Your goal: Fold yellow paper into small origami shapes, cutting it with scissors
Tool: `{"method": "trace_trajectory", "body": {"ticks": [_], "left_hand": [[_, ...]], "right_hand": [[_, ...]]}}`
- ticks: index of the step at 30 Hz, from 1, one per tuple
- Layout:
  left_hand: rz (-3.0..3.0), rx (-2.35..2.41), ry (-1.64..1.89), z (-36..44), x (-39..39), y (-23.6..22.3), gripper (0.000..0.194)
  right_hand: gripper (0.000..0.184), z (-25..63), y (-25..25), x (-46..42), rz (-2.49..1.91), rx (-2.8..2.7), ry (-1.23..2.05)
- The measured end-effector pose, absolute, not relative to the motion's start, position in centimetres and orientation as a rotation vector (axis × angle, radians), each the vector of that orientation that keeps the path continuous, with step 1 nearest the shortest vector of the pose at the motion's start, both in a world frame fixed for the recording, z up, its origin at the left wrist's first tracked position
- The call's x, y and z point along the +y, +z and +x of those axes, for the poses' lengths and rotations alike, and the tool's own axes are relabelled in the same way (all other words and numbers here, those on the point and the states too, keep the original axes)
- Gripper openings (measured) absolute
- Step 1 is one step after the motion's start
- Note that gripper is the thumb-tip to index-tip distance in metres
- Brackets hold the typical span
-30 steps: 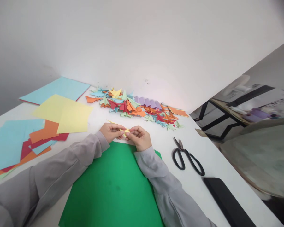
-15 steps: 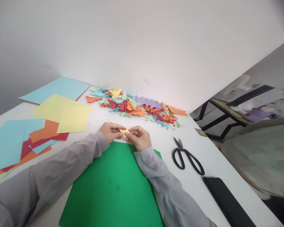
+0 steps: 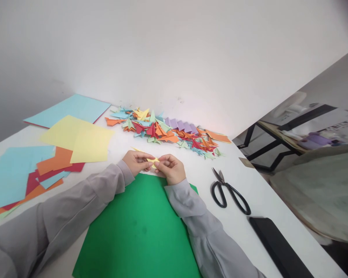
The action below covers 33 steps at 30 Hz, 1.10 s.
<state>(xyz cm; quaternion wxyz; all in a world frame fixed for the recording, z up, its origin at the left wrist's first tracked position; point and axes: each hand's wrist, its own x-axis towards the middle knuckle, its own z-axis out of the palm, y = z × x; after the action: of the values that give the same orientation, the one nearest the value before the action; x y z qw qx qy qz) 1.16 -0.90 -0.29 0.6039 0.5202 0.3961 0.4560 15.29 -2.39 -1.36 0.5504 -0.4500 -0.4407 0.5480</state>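
The white table (image 3: 229, 239) is bearing a green sheet (image 3: 139, 224); black-handled scissors (image 3: 224, 183) are lying to its right, unmoved. At its far edge, the left hand (image 3: 133, 162) and right hand (image 3: 174, 170) are pinching a small yellow paper (image 3: 153, 160) between them. No clear shift is showing; fingertip handling is continuing.

A small folded piece of yellow paper (image 3: 152, 161) is pinched between the fingertips of the left hand (image 3: 137, 162) and the right hand (image 3: 171, 168), mostly hidden by them, with a thin pointed tip showing beyond the left fingers. It is near the far edge of a flat green sheet (image 3: 139, 227). Beyond it lies a long heap of folded paper shapes (image 3: 152, 129) in orange, red, blue, green, yellow and purple.
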Motion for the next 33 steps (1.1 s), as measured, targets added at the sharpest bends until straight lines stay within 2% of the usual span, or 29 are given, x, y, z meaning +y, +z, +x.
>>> {"method": "trace_trajectory", "body": {"ticks": [8,12,19,33], "left_hand": [[1.163,0.935,1.077,1.19,-0.81,-0.26,0.023],[1.150,0.921,1.080,1.19,-0.72,-0.29,0.024],[1.137,0.905,1.086,1.24,-0.84,-0.08,0.024],[1.134,0.915,1.093,1.19,-0.76,-0.36,0.025]], "right_hand": [[0.024,15.83,-1.90,-1.88,-0.923,-1.011,1.431],[0.029,15.70,-1.66,-2.26,-0.962,-1.027,1.402],[0.023,15.50,-1.37,-2.39,-0.989,-1.069,1.313],[0.017,15.71,-1.29,-2.50,-1.067,-1.112,1.354]]}}
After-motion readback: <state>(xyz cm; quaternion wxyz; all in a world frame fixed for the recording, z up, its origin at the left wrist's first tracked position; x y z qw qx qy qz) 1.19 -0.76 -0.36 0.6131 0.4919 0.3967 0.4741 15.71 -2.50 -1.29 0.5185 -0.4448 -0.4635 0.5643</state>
